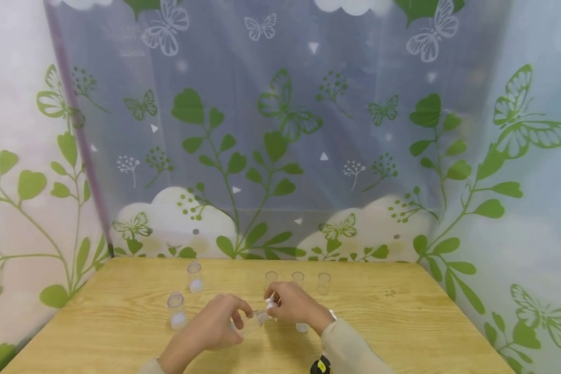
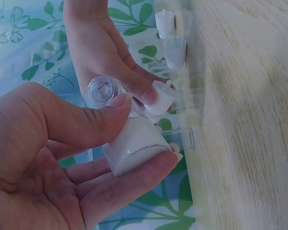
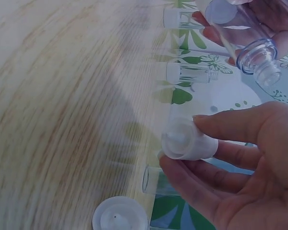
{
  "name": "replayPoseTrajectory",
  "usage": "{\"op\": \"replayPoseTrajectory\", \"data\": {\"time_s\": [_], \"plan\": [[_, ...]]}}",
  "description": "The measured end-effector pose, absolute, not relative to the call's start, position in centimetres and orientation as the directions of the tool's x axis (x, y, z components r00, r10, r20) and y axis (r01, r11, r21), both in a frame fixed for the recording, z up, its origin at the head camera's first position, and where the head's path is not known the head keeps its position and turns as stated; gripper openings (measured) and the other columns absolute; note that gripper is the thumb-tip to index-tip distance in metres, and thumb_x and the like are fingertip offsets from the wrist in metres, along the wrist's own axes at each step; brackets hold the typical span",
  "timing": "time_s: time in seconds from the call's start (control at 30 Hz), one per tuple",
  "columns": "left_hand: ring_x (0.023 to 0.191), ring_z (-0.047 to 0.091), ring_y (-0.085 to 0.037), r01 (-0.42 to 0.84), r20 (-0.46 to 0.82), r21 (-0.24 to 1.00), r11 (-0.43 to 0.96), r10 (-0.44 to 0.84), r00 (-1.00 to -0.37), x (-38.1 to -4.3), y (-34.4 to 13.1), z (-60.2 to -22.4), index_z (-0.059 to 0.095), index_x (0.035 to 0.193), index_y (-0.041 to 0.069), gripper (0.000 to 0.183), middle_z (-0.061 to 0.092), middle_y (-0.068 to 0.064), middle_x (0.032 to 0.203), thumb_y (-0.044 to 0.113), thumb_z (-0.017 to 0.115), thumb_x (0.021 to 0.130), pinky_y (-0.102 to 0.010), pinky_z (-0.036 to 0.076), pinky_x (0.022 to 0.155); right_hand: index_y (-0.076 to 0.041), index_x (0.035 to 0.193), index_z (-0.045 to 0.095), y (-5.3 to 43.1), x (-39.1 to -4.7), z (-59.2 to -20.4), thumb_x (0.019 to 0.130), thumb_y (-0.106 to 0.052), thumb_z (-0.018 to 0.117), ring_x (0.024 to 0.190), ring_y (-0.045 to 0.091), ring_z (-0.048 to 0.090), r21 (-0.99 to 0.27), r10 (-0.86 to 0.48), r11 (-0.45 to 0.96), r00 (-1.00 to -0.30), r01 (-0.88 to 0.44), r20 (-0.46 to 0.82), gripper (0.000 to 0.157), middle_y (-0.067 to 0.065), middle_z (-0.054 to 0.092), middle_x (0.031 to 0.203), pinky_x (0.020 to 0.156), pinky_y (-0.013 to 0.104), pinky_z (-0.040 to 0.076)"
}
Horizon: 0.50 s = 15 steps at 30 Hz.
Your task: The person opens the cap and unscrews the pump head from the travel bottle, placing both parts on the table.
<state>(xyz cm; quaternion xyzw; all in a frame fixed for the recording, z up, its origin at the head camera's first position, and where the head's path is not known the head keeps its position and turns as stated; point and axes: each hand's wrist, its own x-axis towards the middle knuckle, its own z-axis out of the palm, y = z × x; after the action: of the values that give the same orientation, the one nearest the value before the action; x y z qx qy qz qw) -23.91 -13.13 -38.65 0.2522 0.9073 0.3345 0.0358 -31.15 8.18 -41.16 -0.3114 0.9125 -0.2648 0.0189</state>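
Note:
My left hand (image 1: 217,324) holds a clear bottle (image 3: 257,52) by its body, thumb and fingers around the white base (image 2: 137,146). The bottle is tilted, its ridged open neck toward my right hand (image 1: 292,302). Between thumb and fingertips, my right hand pinches a white cap (image 3: 189,141) with a hollow underside and a small stem inside. In the head view the cap is close beside the bottle's neck. Below the right hand, a round white piece (image 3: 120,215) stands on the table.
Two clear bottles with white bottoms, one farther back (image 1: 195,278) and one nearer (image 1: 176,311), stand at left. Three clear cylinders, the rightmost (image 1: 323,284) among them, stand behind the right hand. A patterned curtain (image 1: 280,156) borders the wooden table (image 1: 392,322).

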Motion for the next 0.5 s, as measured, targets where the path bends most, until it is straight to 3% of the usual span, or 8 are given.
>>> {"op": "replayPoseTrajectory", "data": {"time_s": [0.3,0.5], "plan": [[0.060,0.058,-0.007,0.435,0.102,0.635,0.638,0.490,-0.866,-24.14,-13.24,-39.00,0.069,0.104,0.006,0.040,0.069,-0.005,0.081,-0.002,0.078,0.065,-0.024,0.052,0.056,-0.011,0.098,0.069,8.03,-31.40,-41.18,0.079,-0.016,0.071,0.090,0.019,0.066,-0.416,-0.605,0.687,-0.786,-0.595,0.127,0.020,0.002,0.070,0.096,0.072,0.024,0.051],[0.059,0.060,-0.009,0.427,0.095,0.655,0.623,0.493,-0.865,-24.28,-13.35,-38.98,0.069,0.103,0.006,0.040,0.070,-0.007,0.080,-0.003,0.078,0.065,-0.025,0.053,0.055,-0.012,0.090,0.072,7.77,-31.35,-41.02,0.076,-0.017,0.072,0.084,0.014,0.063,-0.440,-0.563,0.728,-0.825,-0.526,0.054,0.016,0.002,0.070,0.093,0.069,0.025,0.051]]}}
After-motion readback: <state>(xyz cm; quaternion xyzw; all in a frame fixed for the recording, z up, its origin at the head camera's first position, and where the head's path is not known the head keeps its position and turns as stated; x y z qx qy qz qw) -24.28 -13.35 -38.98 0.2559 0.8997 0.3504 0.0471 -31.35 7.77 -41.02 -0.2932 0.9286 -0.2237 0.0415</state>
